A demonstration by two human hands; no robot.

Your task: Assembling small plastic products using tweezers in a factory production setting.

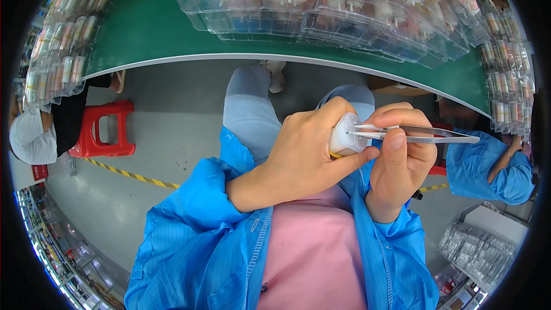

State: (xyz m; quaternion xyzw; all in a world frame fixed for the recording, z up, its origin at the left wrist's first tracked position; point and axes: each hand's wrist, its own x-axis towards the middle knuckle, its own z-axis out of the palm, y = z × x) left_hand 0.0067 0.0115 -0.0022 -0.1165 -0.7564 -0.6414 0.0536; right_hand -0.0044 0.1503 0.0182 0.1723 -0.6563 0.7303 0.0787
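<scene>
My left hand (298, 152) is closed around a small white rounded part (346, 136) with a yellow band at its lower edge, held above my lap. Its end face points toward my right. In my right hand (399, 163) is a pair of metal tweezers (439, 135), pinched between thumb and fingers. The tweezers' pale tips reach the end face of the white part; whether they grip anything there is too small to tell. Both hands are close together, short of the table edge.
Stacked clear plastic trays (298, 14) with pinkish, white-ended parts stand on the green table (143, 28). More packed parts pile up at the left (69, 40) and right. A red stool (106, 129) and a person in a white cap (35, 136) are left; a blue-sleeved person (479, 166) is right.
</scene>
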